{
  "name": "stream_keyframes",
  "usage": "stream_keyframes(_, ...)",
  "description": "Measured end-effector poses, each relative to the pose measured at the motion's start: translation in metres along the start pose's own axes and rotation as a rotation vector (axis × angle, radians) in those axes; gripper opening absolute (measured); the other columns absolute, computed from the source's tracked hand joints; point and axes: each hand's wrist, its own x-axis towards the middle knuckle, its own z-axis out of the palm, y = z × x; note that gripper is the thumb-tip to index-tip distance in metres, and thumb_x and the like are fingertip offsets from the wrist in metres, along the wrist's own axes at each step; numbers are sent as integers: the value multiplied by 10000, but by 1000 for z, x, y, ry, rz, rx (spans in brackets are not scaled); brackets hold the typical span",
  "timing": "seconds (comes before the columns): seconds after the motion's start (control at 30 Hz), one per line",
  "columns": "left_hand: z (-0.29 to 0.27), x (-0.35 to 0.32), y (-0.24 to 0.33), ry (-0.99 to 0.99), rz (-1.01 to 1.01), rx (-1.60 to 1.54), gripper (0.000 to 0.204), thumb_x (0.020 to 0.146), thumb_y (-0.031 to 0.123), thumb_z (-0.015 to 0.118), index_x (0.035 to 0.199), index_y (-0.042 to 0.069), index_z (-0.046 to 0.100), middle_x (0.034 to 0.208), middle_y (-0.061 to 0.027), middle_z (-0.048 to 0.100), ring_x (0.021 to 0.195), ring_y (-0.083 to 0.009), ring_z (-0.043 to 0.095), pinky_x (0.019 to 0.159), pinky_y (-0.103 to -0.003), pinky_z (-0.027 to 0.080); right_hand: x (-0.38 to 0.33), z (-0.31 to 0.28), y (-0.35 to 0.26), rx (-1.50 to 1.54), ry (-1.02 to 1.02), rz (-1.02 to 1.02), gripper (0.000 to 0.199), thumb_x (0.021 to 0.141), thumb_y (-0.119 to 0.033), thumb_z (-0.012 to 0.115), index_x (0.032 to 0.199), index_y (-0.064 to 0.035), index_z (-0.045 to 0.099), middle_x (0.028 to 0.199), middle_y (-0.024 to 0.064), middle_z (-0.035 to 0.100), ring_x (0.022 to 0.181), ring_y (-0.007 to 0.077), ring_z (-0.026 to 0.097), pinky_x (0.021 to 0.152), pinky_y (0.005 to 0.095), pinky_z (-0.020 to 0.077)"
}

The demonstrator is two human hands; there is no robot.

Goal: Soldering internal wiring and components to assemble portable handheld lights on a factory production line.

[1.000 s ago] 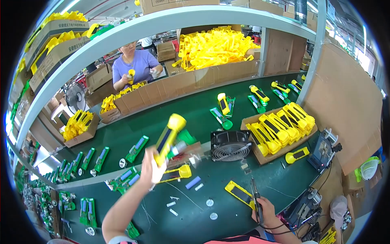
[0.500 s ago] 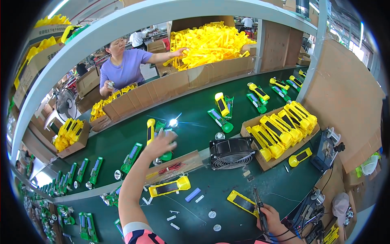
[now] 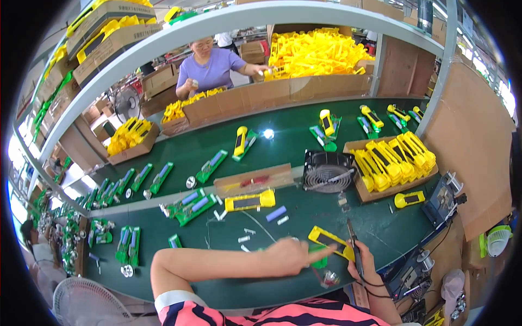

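Lowered left hand (image 3: 293, 255) touches yellow casing (image 3: 331, 242), long axis running left-right.

Left hand (image 3: 293, 254) is lying near the table's front edge, its fingers touching the open yellow plastic flashlight half-shell (image 3: 330, 241). Right hand (image 3: 363, 259) is sitting just right of that shell, holding the thin dark soldering iron (image 3: 353, 244). Behind them, another yellow flashlight body (image 3: 250, 200) is lying before the flat cardboard strip (image 3: 254, 180). The small black desk fan (image 3: 326, 170) is standing right of the strip, and the cardboard tray of finished yellow flashlights (image 3: 394, 161) is sitting right of the fan, possibly touching it.
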Motion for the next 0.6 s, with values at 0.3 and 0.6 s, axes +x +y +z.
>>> stream_keyframes(0.3, 72, -21, 26, 184, -48, -349, 325, 635, 167, 679, 950, 132, 603, 1212, -147, 447, 1048, -313, 482, 870, -464, 368, 9, 0, -11, -225, 7, -146, 538, 639, -25, 632, 1128, -37, 408, 993, 166, 552, 958, 331, 539, 987, 519, 274)
stream_keyframes(0.6, 113, -19, 57, 1305, -772, -1454, 251, 785, -45, 548, 1035, -51, 565, 929, -69, 626, 805, -148, 611, 697, -256, 482, -8, 18, 0, -11, -68, -54, 516, 686, 10, 600, 1173, -67, 448, 1012, 167, 561, 943, 330, 561, 815, 337, 451)
